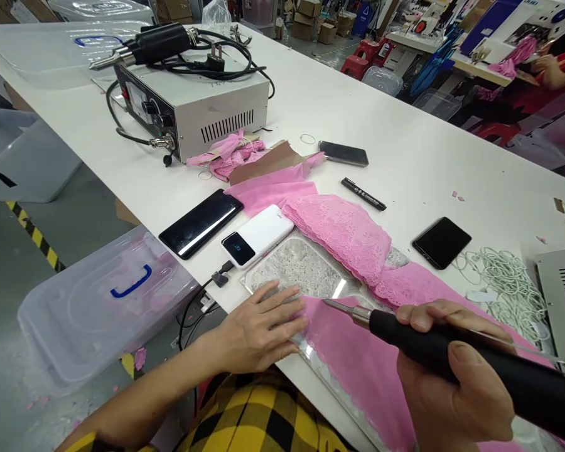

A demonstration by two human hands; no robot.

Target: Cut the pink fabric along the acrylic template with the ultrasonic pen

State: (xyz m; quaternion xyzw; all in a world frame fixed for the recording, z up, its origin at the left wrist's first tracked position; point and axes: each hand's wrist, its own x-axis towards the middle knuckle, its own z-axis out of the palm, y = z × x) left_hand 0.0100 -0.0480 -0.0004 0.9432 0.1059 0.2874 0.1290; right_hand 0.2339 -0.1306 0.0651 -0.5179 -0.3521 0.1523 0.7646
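My left hand [263, 329] lies flat with fingers apart over the near left corner of a pink fabric piece [348, 351]. My right hand [456, 370] is wrapped round a black corded handpiece [428, 339] with a narrow metal tip. Its tip points left, at the fabric's upper edge near my left fingertips; whether it touches the cloth I cannot tell. Beneath the fabric is a clear-edged board with a speckled grey surface [296, 267]. Folded pink lace [341, 235] lies across the board's far side, beyond the tip.
A white power bank [258, 235] and black phone [201, 223] lie left of the board. Farther off are a marker [363, 193], two more phones and a grey control box [216, 107] carrying another handpiece. Pale cord [503, 289] is heaped at right. A lidded plastic bin [98, 307] stands left.
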